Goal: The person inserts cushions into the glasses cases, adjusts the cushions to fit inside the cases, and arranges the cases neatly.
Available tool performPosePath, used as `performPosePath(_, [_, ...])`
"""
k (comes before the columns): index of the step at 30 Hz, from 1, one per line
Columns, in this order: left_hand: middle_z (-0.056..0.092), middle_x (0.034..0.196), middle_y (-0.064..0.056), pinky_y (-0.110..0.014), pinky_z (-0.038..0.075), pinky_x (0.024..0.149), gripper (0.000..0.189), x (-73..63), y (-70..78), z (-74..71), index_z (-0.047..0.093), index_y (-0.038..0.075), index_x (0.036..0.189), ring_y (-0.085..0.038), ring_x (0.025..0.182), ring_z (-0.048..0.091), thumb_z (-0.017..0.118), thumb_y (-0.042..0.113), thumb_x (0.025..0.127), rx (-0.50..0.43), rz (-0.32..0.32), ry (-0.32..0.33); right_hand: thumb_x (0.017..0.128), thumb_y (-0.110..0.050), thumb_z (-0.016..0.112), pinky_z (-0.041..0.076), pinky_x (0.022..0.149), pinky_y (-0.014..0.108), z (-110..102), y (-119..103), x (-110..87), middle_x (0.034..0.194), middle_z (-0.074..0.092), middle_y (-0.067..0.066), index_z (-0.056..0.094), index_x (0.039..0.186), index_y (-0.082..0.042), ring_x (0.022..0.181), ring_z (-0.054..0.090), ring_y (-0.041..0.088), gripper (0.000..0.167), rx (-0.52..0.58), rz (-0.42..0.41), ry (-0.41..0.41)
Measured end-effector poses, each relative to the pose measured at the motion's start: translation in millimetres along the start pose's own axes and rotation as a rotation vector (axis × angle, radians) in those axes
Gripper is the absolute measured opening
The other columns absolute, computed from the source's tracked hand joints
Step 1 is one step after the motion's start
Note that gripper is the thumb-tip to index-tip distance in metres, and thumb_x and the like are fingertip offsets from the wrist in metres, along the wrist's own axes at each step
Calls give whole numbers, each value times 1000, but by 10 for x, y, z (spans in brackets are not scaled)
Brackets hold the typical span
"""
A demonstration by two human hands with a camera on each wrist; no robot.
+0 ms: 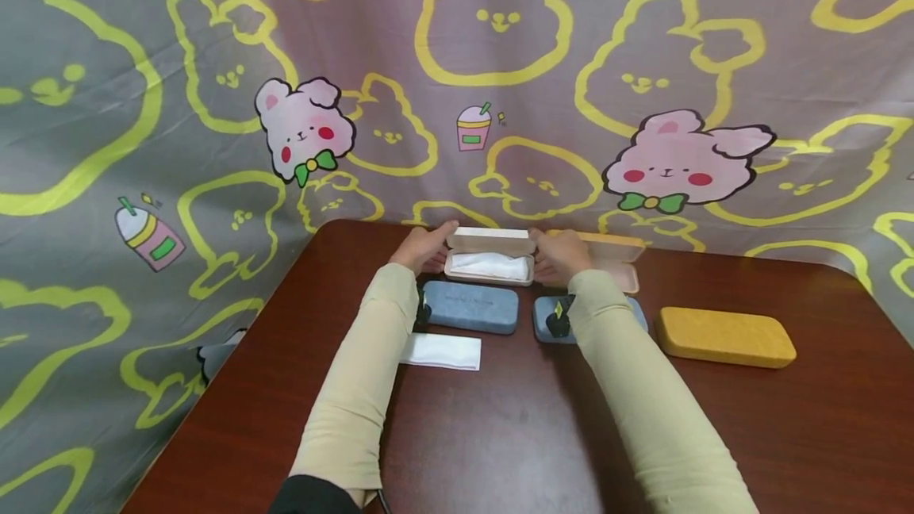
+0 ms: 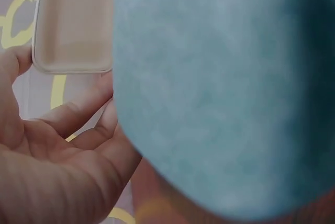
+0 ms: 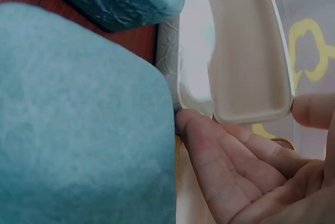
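Note:
At the table's far edge lies an open white glasses case [image 1: 489, 281], its lid [image 1: 493, 234] raised and a folded white cloth [image 1: 493, 266] inside. My left hand [image 1: 424, 247] holds its left end; in the left wrist view the thumb touches the beige-lined lid [image 2: 73, 30], with fingers [image 2: 78, 114] lower down, partly hidden. My right hand [image 1: 566, 252] grips the other end. In the right wrist view its thumb [image 3: 313, 110] meets the lid corner while a fingertip [image 3: 187, 119] touches the base.
Nearer me lie a blue glasses case [image 1: 471, 308] and a second blue case [image 1: 546, 322], partly behind the right forearm. A closed yellow case [image 1: 724, 337] is at right, an open orange-yellow case [image 1: 624, 248] behind my right hand. A white cloth [image 1: 446, 351] lies by the left forearm.

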State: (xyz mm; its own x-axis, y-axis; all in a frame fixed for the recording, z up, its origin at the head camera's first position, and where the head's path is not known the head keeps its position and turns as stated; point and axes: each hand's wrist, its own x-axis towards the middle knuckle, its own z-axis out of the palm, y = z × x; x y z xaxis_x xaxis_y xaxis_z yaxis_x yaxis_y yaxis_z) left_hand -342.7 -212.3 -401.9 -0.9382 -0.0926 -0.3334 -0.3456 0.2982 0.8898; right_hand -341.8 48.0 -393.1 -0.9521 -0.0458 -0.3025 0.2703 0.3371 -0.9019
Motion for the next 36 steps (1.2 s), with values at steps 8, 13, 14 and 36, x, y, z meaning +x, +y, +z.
performPosePath(8, [67, 104, -19, -31, 58, 71, 63, 29, -25, -46, 64, -10, 114, -20, 71, 63, 70, 48, 89, -89, -46, -32, 95, -25, 62, 57, 82, 47, -68, -26, 25, 117, 62, 37, 56, 124, 19, 87, 71, 36, 53, 148, 97, -92])
performPosePath(13, [69, 99, -15, -31, 58, 74, 50, 66, -39, -95, 67, -7, 108, -19, 73, 65, 75, 35, 84, -146, -57, -59, 90, -15, 65, 56, 86, 46, -115, -57, -11, 120, 61, 34, 55, 126, 18, 88, 70, 33, 49, 191, 114, -119])
performPosePath(14, [69, 99, -14, -31, 57, 75, 47, 69, -38, -102, 66, -7, 107, -20, 73, 65, 76, 33, 84, -151, -60, -65, 90, -14, 65, 56, 87, 46, -120, -60, -18, 120, 61, 33, 55, 125, 17, 88, 70, 33, 48, 189, 116, -119])
performPosePath(36, [70, 107, -18, -34, 56, 85, 29, -257, -98, -241, 70, -8, 114, -26, 95, 66, 68, 12, 93, 119, 95, -91, 89, -7, 69, 57, 84, 43, -115, -18, -240, 104, 65, 26, 58, 119, 3, 81, 70, 27, 34, 39, 0, -64])
